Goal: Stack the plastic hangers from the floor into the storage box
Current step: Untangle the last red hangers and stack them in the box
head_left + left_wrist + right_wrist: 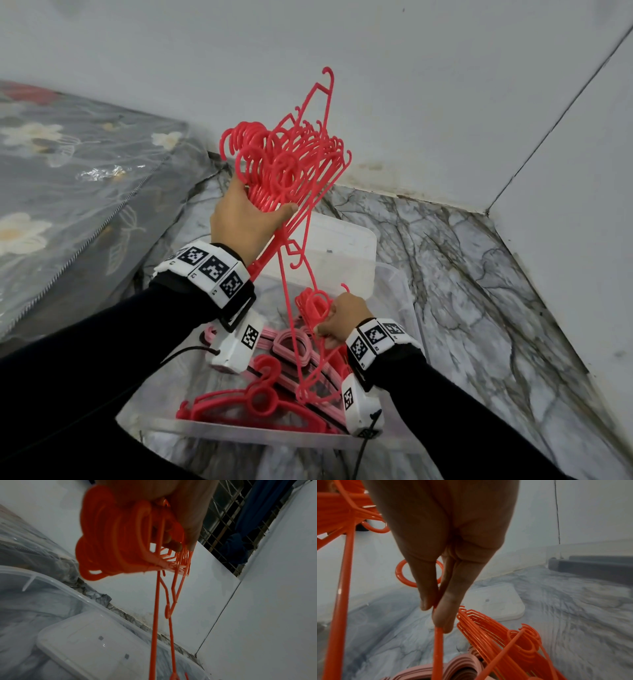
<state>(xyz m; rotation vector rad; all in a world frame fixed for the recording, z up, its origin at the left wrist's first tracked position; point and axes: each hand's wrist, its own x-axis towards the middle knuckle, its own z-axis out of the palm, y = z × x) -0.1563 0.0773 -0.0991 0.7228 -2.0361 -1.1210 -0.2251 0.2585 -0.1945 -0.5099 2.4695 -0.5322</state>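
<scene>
Red hanger bundle [287,161] gripped in left hand [245,219]; right hand [342,320] pinches one hanger [438,649].

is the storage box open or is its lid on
Open. The storage box has no lid on; hangers lie exposed inside, and the white lid sits behind the box.

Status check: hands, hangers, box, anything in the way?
Left hand grips red hanger bunch raised above box. Right hand pinches one hanger over box. Pink hangers already inside. Dangling hangers may be tangled.
</scene>
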